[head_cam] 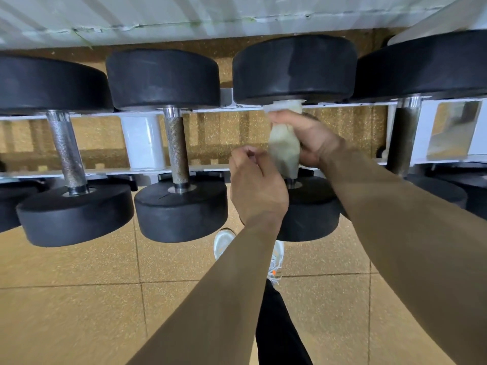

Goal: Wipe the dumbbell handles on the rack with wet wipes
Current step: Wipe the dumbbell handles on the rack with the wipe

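Observation:
Several black dumbbells lie across a white rack [143,139]. A whitish wet wipe [286,151] is wrapped around the handle of the third dumbbell [295,69] from the left, hiding the handle. My right hand [308,138] grips the wipe near the handle's far end. My left hand [257,185] pinches the wipe's near left edge with curled fingers. Two bare knurled handles, one at the far left [67,151] and one beside it [177,148], show to the left. A darker handle [403,138] stands to the right.
The floor is tan speckled rubber tile [79,299]. My white shoe [224,243] and dark trouser leg [276,325] show below my arms. A pale wall [184,14] runs behind the rack. More dumbbell heads [434,191] sit on a lower tier at the right.

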The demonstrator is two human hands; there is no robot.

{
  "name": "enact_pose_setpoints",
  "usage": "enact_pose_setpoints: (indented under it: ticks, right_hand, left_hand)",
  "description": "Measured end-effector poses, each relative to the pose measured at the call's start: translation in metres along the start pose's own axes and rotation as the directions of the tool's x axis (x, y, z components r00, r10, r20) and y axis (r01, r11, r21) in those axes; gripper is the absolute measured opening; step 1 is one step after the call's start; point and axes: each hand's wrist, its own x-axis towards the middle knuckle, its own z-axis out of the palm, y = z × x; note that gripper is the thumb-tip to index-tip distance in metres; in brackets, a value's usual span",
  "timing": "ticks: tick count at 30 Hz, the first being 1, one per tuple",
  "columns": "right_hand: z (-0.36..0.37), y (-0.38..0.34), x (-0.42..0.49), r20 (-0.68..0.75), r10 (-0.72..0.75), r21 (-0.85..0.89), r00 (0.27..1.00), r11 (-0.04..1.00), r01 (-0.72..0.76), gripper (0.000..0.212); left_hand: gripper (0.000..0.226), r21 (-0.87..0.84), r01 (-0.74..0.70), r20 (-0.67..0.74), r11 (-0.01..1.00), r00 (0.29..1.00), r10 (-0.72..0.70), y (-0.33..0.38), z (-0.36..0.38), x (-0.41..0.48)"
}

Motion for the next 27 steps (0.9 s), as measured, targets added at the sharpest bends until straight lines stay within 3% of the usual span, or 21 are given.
enact_pose_setpoints:
  ticks: [2,6,8,10,13,16,18,21,23,25,27]
  right_hand:
    - [-0.006,0.004,-0.003,0.131,0.106,0.059,0.986,0.992,-0.115,0.012]
    - [-0.015,0.017,-0.02,0.097,0.262,-0.212,0.96,0.948,-0.237,0.024]
    - [-0.009,0.016,-0.029,0.079,0.231,-0.28,0.97,0.939,-0.201,0.018]
    - [0.001,0.015,-0.03,-0.13,0.149,-0.407,0.98,0.893,-0.19,0.015]
    - [0.015,0.022,-0.028,-0.453,-0.027,-0.58,0.891,0.768,-0.271,0.023]
    - [0.03,0.015,-0.014,-0.569,-0.146,-0.546,0.81,0.803,-0.239,0.038]
    - [0.035,-0.003,0.0,-0.584,-0.188,-0.486,0.789,0.86,-0.155,0.037]
    - [0.034,-0.015,0.003,-0.466,-0.222,-0.381,0.856,0.924,0.032,0.015]
    - [0.017,-0.007,0.002,-0.261,-0.203,-0.267,0.944,0.955,0.131,0.024]
    - [0.002,0.003,-0.003,-0.062,-0.027,-0.178,0.998,0.984,0.016,0.029]
    - [-0.01,0.009,-0.009,0.094,0.156,-0.213,0.983,0.968,-0.133,0.021]
  left_hand:
    - [0.012,-0.011,0.002,0.001,1.0,1.0,-0.002,0.0,0.0,-0.001]
    - [0.011,0.003,-0.003,0.015,1.0,1.0,0.003,0.0,0.0,-0.001]
    - [0.011,0.004,-0.005,0.007,1.0,1.0,0.005,0.001,-0.001,-0.001]
    - [0.01,0.004,0.003,-0.003,1.0,1.0,-0.003,0.002,-0.001,-0.002]
    - [0.01,-0.001,-0.001,-0.015,1.0,1.0,0.001,0.001,-0.001,-0.003]
    - [0.011,-0.013,-0.003,-0.012,1.0,1.0,0.002,-0.001,0.001,0.0]
    - [0.012,-0.01,0.001,-0.006,1.0,1.0,-0.001,-0.001,0.001,0.0]
    - [0.012,0.005,-0.017,-0.003,1.0,1.0,0.017,0.0,0.001,0.0]
    - [0.011,0.012,-0.013,0.005,1.0,1.0,0.012,0.0,0.0,0.0]
    - [0.012,0.023,-0.013,0.013,1.0,1.0,0.013,0.001,-0.001,0.0]
    - [0.016,0.025,-0.028,0.023,0.999,0.999,0.028,0.001,-0.001,0.0]
